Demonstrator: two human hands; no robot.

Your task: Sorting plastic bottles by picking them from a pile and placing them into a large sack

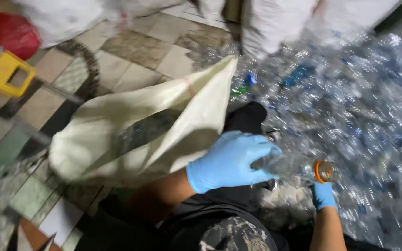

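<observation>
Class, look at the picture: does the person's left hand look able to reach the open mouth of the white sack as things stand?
Probably yes. The left hand grips the clear bottle right beside the white sack, whose mouth gapes toward it, and nothing lies between them. The right hand is at the bottle's orange-ringed end.

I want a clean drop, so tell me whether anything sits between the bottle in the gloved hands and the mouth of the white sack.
Nothing visible blocks it. The clear bottle with the orange ring is held between the left hand and the right hand. The white sack lies open just left of them, beside the person's dark-clothed knee.
</observation>
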